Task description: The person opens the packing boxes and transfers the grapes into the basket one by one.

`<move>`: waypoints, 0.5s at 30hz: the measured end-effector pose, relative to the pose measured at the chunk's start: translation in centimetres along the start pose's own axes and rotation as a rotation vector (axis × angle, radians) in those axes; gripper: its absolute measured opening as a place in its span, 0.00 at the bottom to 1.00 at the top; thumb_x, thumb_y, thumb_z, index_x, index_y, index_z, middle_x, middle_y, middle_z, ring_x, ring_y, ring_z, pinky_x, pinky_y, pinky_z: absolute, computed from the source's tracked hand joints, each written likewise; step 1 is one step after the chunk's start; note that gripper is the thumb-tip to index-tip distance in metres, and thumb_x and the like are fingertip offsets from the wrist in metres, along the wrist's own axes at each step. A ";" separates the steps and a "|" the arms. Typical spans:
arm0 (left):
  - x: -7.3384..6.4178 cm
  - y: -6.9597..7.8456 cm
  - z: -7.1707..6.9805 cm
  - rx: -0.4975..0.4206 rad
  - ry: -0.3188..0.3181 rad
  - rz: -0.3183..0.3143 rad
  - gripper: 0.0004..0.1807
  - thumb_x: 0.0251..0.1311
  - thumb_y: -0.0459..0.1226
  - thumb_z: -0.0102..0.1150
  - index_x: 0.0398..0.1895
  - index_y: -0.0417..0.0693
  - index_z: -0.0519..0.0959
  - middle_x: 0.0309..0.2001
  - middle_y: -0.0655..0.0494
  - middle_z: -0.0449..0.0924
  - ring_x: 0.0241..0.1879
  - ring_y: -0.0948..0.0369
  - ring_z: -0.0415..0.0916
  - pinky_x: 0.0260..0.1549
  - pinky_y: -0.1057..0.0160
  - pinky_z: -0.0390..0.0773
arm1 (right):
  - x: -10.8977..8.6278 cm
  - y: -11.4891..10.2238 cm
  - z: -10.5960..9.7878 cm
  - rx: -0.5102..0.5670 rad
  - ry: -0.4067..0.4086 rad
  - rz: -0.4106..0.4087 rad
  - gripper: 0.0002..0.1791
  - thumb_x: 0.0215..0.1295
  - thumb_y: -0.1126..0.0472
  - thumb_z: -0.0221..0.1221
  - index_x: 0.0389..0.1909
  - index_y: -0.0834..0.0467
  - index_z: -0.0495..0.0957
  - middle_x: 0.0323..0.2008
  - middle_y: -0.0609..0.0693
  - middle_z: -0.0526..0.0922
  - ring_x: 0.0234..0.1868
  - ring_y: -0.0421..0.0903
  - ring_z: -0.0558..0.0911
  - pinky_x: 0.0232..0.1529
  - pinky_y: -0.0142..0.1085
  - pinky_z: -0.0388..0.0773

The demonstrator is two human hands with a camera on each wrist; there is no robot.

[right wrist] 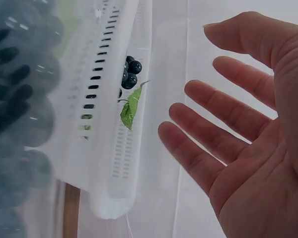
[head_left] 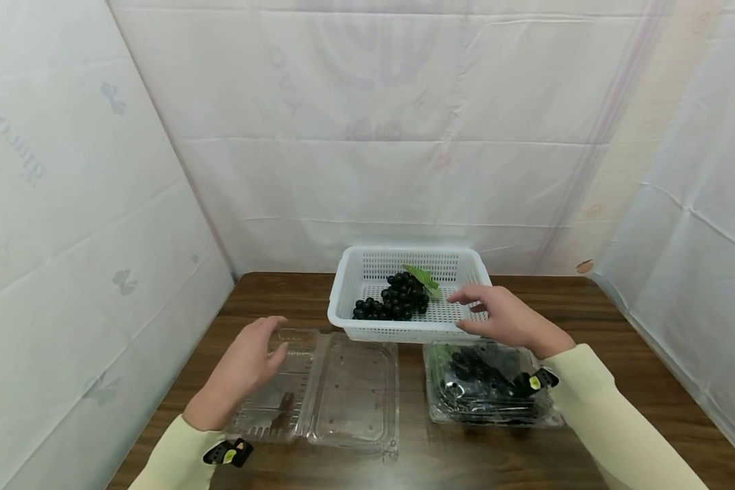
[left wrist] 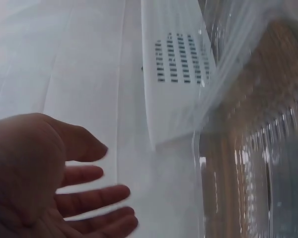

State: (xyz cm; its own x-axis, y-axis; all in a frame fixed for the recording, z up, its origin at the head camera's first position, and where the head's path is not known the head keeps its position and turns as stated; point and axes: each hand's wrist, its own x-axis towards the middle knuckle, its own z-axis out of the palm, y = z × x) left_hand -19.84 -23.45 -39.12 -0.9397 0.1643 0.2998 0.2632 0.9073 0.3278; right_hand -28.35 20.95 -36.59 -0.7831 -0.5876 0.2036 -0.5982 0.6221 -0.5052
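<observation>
A bunch of dark grapes [head_left: 398, 297] with a green leaf [head_left: 425, 278] lies in the left and middle part of a white plastic basket [head_left: 386, 332]. My right hand [head_left: 496, 314] hovers at the basket's right front corner, fingers spread and holding nothing; the right wrist view shows its bare palm. Below it sits a clamshell box [head_left: 484, 384] of clear plastic, closed, with dark grapes inside. Over the left half of an opened, unfilled clear clamshell [head_left: 355, 395] my left hand [head_left: 245, 364] is held with relaxed fingers and nothing in its grasp, as the left wrist view confirms.
The brown wooden table [head_left: 441, 463] carries all the containers. White printed sheeting [head_left: 367, 170] walls the back and both sides. The basket stands at the table's back edge, close to the rear sheet.
</observation>
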 end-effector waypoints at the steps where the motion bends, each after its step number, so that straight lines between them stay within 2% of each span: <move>1: 0.1 0.4 0.2 -0.009 0.007 0.013 0.21 0.66 0.32 0.63 0.60 0.32 0.76 0.50 0.39 0.82 0.52 0.43 0.80 0.50 0.42 0.81 | -0.4 0.0 0.2 0.002 0.006 -0.008 0.21 0.69 0.57 0.66 0.62 0.53 0.80 0.60 0.52 0.83 0.58 0.52 0.83 0.57 0.50 0.84; 4: 0.4 1.5 0.9 -0.039 0.009 0.035 0.20 0.66 0.33 0.63 0.59 0.33 0.77 0.51 0.41 0.83 0.53 0.45 0.81 0.51 0.43 0.82 | -1.5 -0.1 0.8 0.010 0.026 -0.019 0.21 0.68 0.57 0.67 0.61 0.53 0.81 0.58 0.52 0.84 0.56 0.51 0.85 0.53 0.48 0.86; 8: 0.7 3.0 2.0 -0.099 -0.020 0.028 0.20 0.68 0.34 0.63 0.60 0.37 0.78 0.54 0.43 0.83 0.56 0.46 0.81 0.53 0.45 0.82 | -2.7 -0.4 1.5 0.021 0.058 -0.053 0.20 0.67 0.58 0.68 0.60 0.53 0.81 0.57 0.52 0.85 0.54 0.53 0.85 0.50 0.46 0.87; 15: 0.7 5.1 3.9 -0.202 -0.079 0.034 0.18 0.69 0.35 0.62 0.60 0.41 0.79 0.56 0.46 0.83 0.58 0.49 0.80 0.55 0.45 0.82 | -4.5 -0.9 2.8 0.005 0.094 -0.089 0.20 0.66 0.56 0.69 0.58 0.50 0.81 0.56 0.45 0.85 0.56 0.46 0.84 0.54 0.49 0.85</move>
State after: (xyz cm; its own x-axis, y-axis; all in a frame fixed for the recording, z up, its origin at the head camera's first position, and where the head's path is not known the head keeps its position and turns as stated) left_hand -20.06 -17.18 -40.76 -0.9416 0.2308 0.2452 0.3262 0.8060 0.4939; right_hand -23.83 21.58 -39.40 -0.7397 -0.5889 0.3255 -0.6652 0.5668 -0.4861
